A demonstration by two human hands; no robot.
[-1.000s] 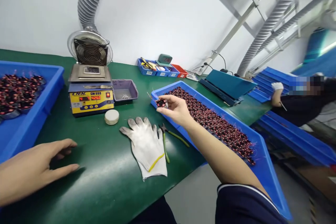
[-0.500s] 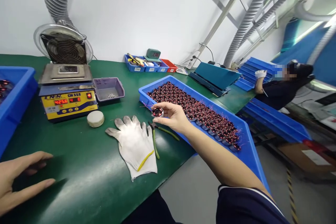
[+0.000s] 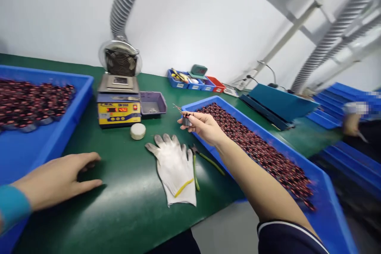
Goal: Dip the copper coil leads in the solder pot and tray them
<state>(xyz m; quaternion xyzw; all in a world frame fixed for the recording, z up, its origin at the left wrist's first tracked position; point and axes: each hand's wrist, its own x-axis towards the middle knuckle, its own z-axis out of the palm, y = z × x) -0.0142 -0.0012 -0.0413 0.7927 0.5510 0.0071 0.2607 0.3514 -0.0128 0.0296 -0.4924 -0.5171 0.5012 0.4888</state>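
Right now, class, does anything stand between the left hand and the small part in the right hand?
Nothing visible blocks the left hand from the held part; the white gloves and round pale object lie low between them.

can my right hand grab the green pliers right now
Probably not as is: the pliers lie close by on the table, but the right hand is holding a part.

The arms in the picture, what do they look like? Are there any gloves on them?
No gloves: both the left hand and right hand are bare. A plain bright blue band goes round the left wrist. The right arm has a short, dark sleeve with a thin white stripe near its edge.
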